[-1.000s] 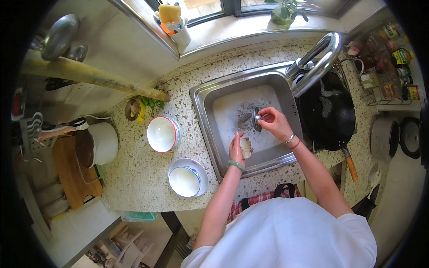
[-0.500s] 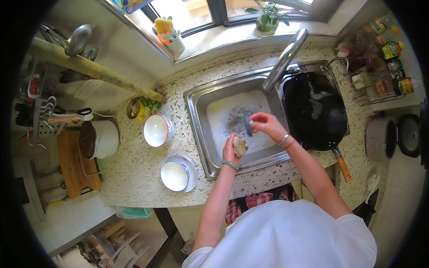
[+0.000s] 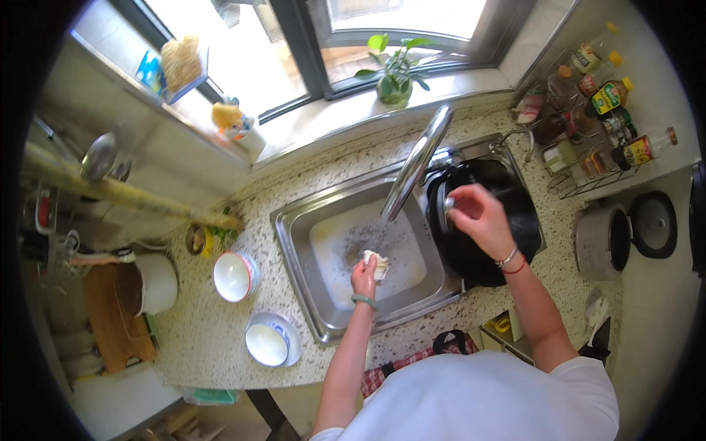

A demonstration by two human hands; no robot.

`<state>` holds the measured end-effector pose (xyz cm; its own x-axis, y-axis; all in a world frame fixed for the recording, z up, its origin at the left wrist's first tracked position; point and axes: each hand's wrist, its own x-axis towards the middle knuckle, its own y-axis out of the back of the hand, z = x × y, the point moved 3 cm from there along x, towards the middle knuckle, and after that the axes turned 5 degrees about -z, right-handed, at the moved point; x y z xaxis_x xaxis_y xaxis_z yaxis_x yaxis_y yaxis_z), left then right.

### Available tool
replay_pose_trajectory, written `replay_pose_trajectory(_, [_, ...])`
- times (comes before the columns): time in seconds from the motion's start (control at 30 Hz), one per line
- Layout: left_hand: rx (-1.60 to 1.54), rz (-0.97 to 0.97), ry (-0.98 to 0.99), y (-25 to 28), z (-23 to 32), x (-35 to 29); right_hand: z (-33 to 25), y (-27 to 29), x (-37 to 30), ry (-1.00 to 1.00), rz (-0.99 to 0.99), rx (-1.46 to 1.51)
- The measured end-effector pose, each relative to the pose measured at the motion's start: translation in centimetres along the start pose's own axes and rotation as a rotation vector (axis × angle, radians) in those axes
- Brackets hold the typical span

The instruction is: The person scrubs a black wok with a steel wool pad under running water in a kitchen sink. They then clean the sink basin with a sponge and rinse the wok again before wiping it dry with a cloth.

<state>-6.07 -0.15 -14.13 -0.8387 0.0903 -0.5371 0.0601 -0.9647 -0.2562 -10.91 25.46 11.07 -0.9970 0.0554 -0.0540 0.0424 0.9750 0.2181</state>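
Observation:
My left hand (image 3: 363,277) is closed around a crumpled off-white cloth or pad (image 3: 378,265), held above the soapy water in the steel sink (image 3: 298,283). Off to the right, my right hand (image 3: 482,220) pinches the silver knob of a dark, thin disc that looks like a small lid (image 3: 442,207), seen nearly edge-on. That disc is over the left edge of a black wok (image 3: 507,184), which lies across the right part of the sink unit. The chrome faucet (image 3: 419,162) slants over the basin between the far wall and my hands.
Two bowls stand on the speckled counter left of the sink: a red-rimmed bowl (image 3: 234,277) and a blue-and-white bowl (image 3: 267,345). A rack of bottles (image 3: 588,140) and an open rice cooker (image 3: 604,239) are at the right. A potted plant (image 3: 395,84) sits on the windowsill.
My right hand has lifted the dark disc rightward, from over the water to the wok. My left hand keeps the pale cloth or pad over the basin. The head view has tilted up.

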Motion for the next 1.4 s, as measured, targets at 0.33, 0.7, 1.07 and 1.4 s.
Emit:
replay_pose_trajectory(0.33, [0.087,0.133,0.076,-2.0,0.4,3.9,0.8,18.3,24.9,0.189,0.333,-1.25])
replay_pose_trajectory(0.7, [-0.263,0.0,0.015,-2.4,-4.7,5.7,11.1,25.2,33.9,-0.101,0.282,-1.431])
replay_pose_trajectory(1.07, [-0.097,-0.461,0.03,-21.2,11.3,-1.1,12.4,26.6,34.3,-0.166,0.251,-1.325])
replay_pose_trajectory(1.4, [-0.719,-0.623,-0.21,-42.7,19.0,13.9,7.0,26.0,28.5,-0.481,0.062,0.012])
